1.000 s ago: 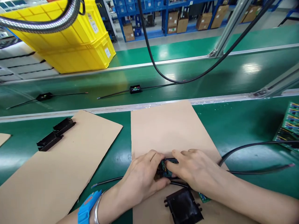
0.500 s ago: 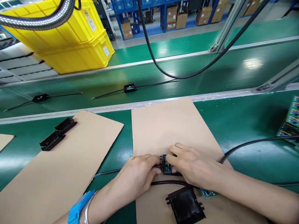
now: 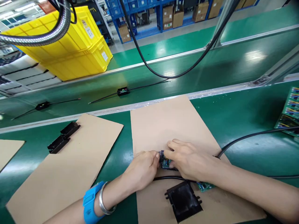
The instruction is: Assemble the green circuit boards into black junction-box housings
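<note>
A small open black plastic box [image 3: 168, 168] with a green circuit board [image 3: 165, 162] inside lies on the cardboard sheet in front of me. My right hand [image 3: 188, 160] is closed over its right side, fingers at the board and hiding that end. My left hand [image 3: 145, 168] pinches at the box's left end, where a cable enters; the fingers mostly hide the cable. Just below the hands a black cable [image 3: 169, 178] crosses the sheet. Nearer me rests a black plastic case [image 3: 184, 200], and a second green circuit board [image 3: 205, 186] shows partly under my right forearm.
Two empty black housings [image 3: 59, 143] sit on the left cardboard [image 3: 70, 168]. Beyond the metal rail, wired black boxes [image 3: 122, 91] lie on the green surface. Yellow crates [image 3: 77, 59] stand at back left, stacked circuit boards [image 3: 289, 112] at right. A black cable [image 3: 163, 76] hangs ahead.
My left hand's fingers have closed tighter against the box's left end, and the cable stretching left of that hand no longer shows. My right hand stays on the box. The view has shifted slightly.
</note>
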`<control>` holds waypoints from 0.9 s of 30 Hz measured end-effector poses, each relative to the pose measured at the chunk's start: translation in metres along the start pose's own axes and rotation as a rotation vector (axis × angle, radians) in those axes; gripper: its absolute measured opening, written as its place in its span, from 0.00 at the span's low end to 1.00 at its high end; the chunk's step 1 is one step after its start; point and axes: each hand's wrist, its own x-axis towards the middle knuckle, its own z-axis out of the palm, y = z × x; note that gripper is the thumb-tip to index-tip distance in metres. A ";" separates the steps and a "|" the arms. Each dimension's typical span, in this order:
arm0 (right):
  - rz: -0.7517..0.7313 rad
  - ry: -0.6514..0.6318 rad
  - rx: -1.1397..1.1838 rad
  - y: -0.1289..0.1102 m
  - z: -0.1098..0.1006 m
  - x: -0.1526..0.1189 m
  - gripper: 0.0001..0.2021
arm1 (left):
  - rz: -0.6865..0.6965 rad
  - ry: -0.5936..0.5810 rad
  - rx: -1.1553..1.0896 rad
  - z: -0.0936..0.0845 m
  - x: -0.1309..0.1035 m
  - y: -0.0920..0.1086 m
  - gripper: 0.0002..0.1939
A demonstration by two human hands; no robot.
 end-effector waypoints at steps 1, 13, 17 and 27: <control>0.009 0.003 0.003 0.000 0.000 0.000 0.06 | 0.006 0.004 0.033 0.000 -0.001 0.001 0.21; -0.010 0.032 0.055 0.005 0.003 0.000 0.04 | 0.026 0.053 0.456 0.010 0.002 0.003 0.16; 0.006 0.047 0.018 0.005 0.000 -0.001 0.03 | 0.045 0.087 0.591 0.021 0.002 0.000 0.11; -0.065 0.098 -0.295 -0.031 0.001 -0.005 0.07 | 0.139 0.246 0.540 0.017 -0.008 0.004 0.09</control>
